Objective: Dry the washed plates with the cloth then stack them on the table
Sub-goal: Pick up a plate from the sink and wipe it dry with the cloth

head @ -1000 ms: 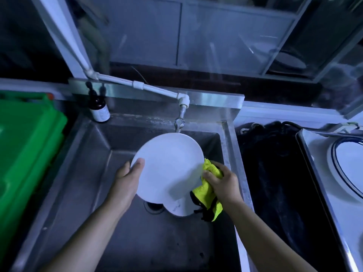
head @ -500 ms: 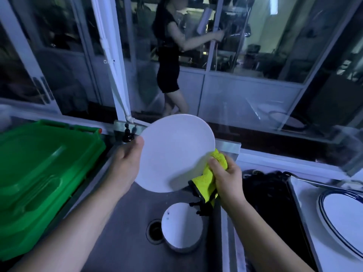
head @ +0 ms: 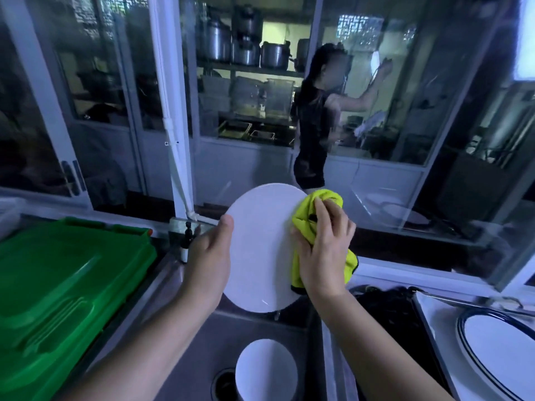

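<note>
White, the plate stands on edge above the steel sink, its nine o'clock rim gripped by the left hand, while the right hand clutches the yellow cloth against its three o'clock side; another plate lies below at six o'clock.

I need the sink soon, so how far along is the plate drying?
Probably done: one blue-rimmed plate lies on the white surface at right. In hand: the left hand holds a white plate above the sink while the right hand presses the yellow cloth on its right edge. Left: a small white dish lies in the sink by the drain, waiting to be dried.
</note>
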A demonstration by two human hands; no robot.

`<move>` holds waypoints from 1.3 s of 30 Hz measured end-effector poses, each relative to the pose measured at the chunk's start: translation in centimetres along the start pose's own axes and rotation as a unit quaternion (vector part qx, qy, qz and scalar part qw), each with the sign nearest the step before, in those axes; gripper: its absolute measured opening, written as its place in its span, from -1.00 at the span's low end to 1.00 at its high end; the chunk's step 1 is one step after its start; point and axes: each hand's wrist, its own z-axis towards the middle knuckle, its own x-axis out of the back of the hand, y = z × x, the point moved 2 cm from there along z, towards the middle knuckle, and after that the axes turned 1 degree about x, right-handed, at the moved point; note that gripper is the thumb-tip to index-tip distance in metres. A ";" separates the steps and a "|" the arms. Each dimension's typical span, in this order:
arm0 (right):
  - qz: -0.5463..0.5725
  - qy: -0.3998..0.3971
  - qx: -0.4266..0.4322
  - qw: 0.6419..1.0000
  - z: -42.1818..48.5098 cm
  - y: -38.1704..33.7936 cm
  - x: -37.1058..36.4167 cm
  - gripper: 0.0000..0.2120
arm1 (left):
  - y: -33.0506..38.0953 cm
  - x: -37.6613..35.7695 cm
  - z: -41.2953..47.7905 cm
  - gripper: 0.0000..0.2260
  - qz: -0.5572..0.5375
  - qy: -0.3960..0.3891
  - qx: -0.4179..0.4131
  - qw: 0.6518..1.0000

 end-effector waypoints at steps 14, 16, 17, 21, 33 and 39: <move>-0.056 -0.135 0.372 0.917 -3.0 -6.0 -4.2 -0.57 | 4.1 2.9 5.7 -0.44 -0.073 -0.017 0.035 0.997; -0.081 -0.132 0.363 0.919 -2.8 -4.2 -3.1 -0.61 | 4.3 3.6 5.9 -0.29 -0.044 -0.019 0.004 0.999; -0.097 -0.125 0.349 0.923 -2.2 -3.5 -2.5 -0.61 | 4.2 3.8 5.8 -0.27 -0.038 -0.027 0.001 0.999; -0.150 -0.107 0.261 0.947 1.4 -2.9 -1.2 -0.54 | 3.8 3.6 5.3 -0.51 0.001 -0.042 -0.007 0.999; -0.104 -0.083 0.310 0.941 4.5 -10.1 -3.2 -0.43 | 4.1 1.5 3.8 -0.53 0.046 -0.074 -0.046 0.995; -0.043 -0.030 0.026 0.998 6.2 -6.5 -1.4 -0.52 | 5.3 3.1 4.1 -0.49 -0.017 -0.050 -0.094 0.994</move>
